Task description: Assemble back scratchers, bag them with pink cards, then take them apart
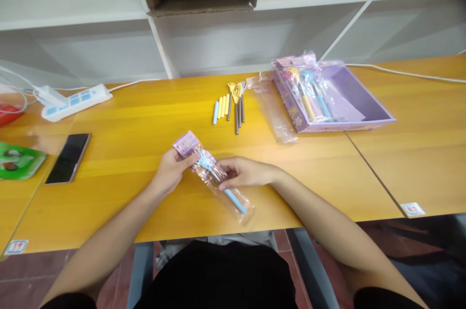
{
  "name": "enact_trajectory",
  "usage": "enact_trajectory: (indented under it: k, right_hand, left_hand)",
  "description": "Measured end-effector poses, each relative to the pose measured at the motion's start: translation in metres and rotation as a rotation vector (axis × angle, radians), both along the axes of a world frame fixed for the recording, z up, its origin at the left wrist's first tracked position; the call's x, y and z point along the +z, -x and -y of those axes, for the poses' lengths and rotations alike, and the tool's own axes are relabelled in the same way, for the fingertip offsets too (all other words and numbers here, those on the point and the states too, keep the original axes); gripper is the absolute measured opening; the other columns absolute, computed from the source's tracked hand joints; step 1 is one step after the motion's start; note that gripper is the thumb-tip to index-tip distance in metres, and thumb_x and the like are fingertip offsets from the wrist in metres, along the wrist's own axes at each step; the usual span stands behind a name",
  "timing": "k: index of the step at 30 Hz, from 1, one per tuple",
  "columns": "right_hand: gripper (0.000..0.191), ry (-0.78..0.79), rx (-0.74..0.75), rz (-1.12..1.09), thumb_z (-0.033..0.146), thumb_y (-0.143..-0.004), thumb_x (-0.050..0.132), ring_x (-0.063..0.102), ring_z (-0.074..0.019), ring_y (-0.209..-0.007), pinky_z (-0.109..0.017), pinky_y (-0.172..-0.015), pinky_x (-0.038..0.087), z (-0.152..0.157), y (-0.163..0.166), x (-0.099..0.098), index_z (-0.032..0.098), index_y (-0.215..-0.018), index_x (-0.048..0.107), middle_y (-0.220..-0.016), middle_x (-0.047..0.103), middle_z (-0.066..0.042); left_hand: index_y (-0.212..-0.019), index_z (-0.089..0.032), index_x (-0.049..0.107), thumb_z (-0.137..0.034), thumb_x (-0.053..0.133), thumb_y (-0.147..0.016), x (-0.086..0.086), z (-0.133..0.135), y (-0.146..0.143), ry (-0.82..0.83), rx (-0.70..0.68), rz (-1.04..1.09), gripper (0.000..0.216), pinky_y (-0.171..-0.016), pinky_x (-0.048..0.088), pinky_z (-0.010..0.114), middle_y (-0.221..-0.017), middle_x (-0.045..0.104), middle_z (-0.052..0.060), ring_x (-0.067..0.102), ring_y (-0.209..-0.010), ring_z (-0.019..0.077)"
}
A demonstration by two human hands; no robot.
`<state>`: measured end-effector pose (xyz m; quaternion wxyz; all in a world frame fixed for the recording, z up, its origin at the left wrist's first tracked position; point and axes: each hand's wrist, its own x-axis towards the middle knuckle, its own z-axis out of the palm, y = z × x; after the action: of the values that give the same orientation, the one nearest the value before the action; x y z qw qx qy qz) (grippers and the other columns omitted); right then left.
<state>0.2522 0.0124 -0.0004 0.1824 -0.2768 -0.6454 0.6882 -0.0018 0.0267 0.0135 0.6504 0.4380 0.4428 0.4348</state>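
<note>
Over the table's front part, I hold a light blue back scratcher [236, 201] inside a clear plastic bag with a purple header card [186, 143]. My left hand [171, 169] is closed on the bag's top end, its thumb lying over the blue claw-shaped head. Around the middle of the bag, the fingers of my right hand [242, 172] are curled, with the thumb against the rod. Beyond my hands lie several loose scratcher heads on metal rods [237, 110], yellow and blue. Beside them is a row of yellow handles [222, 106] and one blue handle [215, 112].
A purple tray [367, 90] at the right holds bagged back scratchers [309, 93]; clear plastic bags [274, 110] lie beside it. At left are a phone [68, 158], a green packet [20, 161] and a power strip [78, 103]. A cardboard box [200, 10] sits on the shelf.
</note>
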Motion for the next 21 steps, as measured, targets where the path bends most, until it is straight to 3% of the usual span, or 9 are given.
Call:
enact_trajectory:
  k: [6,8,11,13,16,18,21]
  right_hand:
    - [0.044,-0.075,-0.200,0.100,0.048,-0.082,0.091,0.066,-0.0143,-0.076,-0.026,-0.070,0.052,-0.004,-0.004,-0.007,0.018,-0.104,0.067,-0.088,0.073,0.001]
    - [0.038,-0.174,-0.287,0.143,0.045,-0.083,0.089,0.069,-0.0160,-0.079,-0.028,-0.073,0.053,-0.004,-0.006,-0.001,0.018,-0.103,0.070,-0.088,0.075,0.000]
    - [0.031,-0.356,-0.450,0.209,0.040,-0.087,0.084,0.072,-0.0191,-0.085,-0.032,-0.079,0.056,-0.009,-0.019,0.016,0.020,-0.108,0.072,-0.092,0.077,-0.003]
    - [0.029,-0.527,-0.659,0.304,0.038,-0.090,0.080,0.073,-0.0210,-0.088,-0.035,-0.081,0.057,-0.017,-0.043,0.033,0.021,-0.112,0.072,-0.097,0.077,-0.005]
    - [0.026,-0.783,-1.117,0.534,0.033,-0.092,0.077,0.070,-0.0228,-0.086,-0.039,-0.085,0.055,-0.038,-0.100,0.058,0.022,-0.116,0.071,-0.101,0.076,-0.008]
    - [0.025,-0.871,-1.362,0.682,0.027,-0.095,0.072,0.068,-0.0228,-0.088,-0.040,-0.090,0.051,-0.054,-0.144,0.068,0.021,-0.119,0.071,-0.104,0.076,-0.011]
    - [0.021,-0.859,-1.541,0.898,0.018,-0.094,0.068,0.061,-0.0220,-0.084,-0.041,-0.090,0.045,-0.074,-0.197,0.065,0.019,-0.115,0.070,-0.104,0.073,-0.015]
  left_hand:
    - [-0.091,-0.014,0.076,-0.035,0.101,-0.067,0.004,-0.004,-0.004,-0.043,0.193,0.078,0.040,-0.056,0.050,0.021,-0.085,0.075,0.003,0.064,-0.069,0.0115]
    - [-0.096,-0.015,0.075,-0.035,0.100,-0.069,0.005,-0.005,-0.004,-0.047,0.189,0.102,0.042,-0.058,0.052,0.022,-0.090,0.076,0.003,0.065,-0.072,0.0122]
    - [-0.106,-0.018,0.070,-0.038,0.097,-0.072,0.006,-0.004,-0.001,-0.013,0.063,0.155,0.048,-0.062,0.057,0.025,-0.102,0.075,0.004,0.070,-0.078,0.0149]
    - [-0.099,-0.018,0.066,-0.036,0.093,-0.076,0.007,-0.003,0.000,0.002,-0.019,0.165,0.040,-0.061,0.056,0.025,-0.095,0.072,0.002,0.068,-0.074,0.0133]
    - [-0.084,-0.019,0.057,-0.029,0.083,-0.080,0.006,0.000,0.001,-0.011,-0.060,0.123,0.028,-0.054,0.047,0.021,-0.077,0.061,-0.004,0.058,-0.062,0.0087]
    - [-0.081,-0.020,0.054,-0.024,0.076,-0.079,0.005,0.002,0.001,-0.017,-0.089,0.111,0.023,-0.052,0.044,0.020,-0.074,0.058,-0.005,0.055,-0.059,0.0082]
    - [-0.080,-0.021,0.052,-0.019,0.068,-0.075,0.004,0.003,0.001,-0.031,-0.132,0.117,0.017,-0.052,0.043,0.021,-0.072,0.057,-0.005,0.055,-0.059,0.0090]
